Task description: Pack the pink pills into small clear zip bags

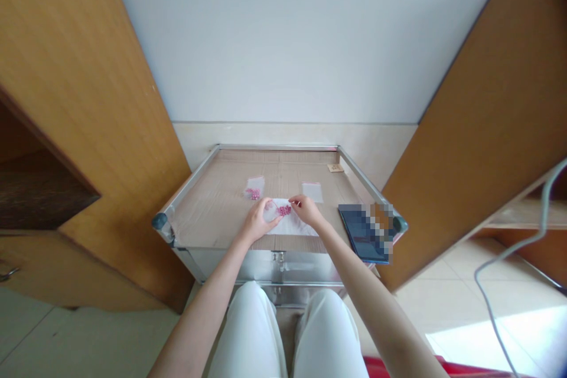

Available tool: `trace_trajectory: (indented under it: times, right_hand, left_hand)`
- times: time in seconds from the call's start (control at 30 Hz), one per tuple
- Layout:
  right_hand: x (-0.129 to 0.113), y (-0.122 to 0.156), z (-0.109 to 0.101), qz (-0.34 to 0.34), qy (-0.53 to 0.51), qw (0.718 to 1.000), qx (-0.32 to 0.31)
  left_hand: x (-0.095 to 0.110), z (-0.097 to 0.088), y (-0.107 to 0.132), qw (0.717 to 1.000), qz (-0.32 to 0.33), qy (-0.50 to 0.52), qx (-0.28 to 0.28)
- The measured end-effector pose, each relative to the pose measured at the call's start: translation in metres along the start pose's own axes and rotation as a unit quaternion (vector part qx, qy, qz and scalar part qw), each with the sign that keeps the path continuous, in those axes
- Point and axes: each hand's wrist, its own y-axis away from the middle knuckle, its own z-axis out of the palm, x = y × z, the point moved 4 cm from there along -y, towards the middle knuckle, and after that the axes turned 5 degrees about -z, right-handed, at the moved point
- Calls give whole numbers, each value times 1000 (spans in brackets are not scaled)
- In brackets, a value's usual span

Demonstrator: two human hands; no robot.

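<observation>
Small pink-red beads [284, 211] lie in a cluster over a white sheet [292, 227], between my two hands. My left hand [258, 220] curls round what looks like a small clear plastic bag [270, 212] beside the beads, thumb toward me. At the beads' right side my right hand [306, 210] is closed in a pinch; whatever its fingertips hold is too small to make out. Just beyond my left hand rests another clear bag [256, 183] with pink beads in its lower part. A pale, flat zip bag [312, 192] lies beyond my right hand.
The metal-framed cart [199, 212] has a brown cardboard top. A dark tablet-like object [358, 230], partly pixelated, lies at its right edge. Farther back is a small tan card [335, 168]. Wooden cabinets [110, 130] flank the cart, and a grey cable [514, 248] hangs at right.
</observation>
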Motion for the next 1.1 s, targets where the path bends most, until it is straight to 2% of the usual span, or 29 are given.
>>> trace_trajectory:
  times: [0.27, 0.47, 0.6, 0.73, 0.87, 0.97, 1.1]
  right_hand:
    - [4, 1, 9, -48, 98, 992, -65]
    - [6, 4, 10, -51, 112, 991, -47]
    - [8, 5, 4, -26, 78, 997, -2]
    - [-1, 6, -3, 0, -24, 999, 41]
    - [-24, 7, -3, -24, -107, 994, 4]
    - [-38, 6, 1, -55, -117, 991, -48]
    - [-41, 3, 7, -59, -121, 987, -85]
  left_hand:
    - [0, -1, 0, 1000, 3, 3, -9]
    - [0, 0, 0, 1000, 2, 6, -10]
    - [-1, 0, 1, 1000, 0, 8, -10]
    - [-1, 1, 0, 1000, 0, 7, -12]
    - [-1, 2, 0, 1000, -1, 4, -5]
    - [-2, 3, 0, 1000, 4, 2, 3]
    - [-3, 3, 1, 1000, 14, 5, 4]
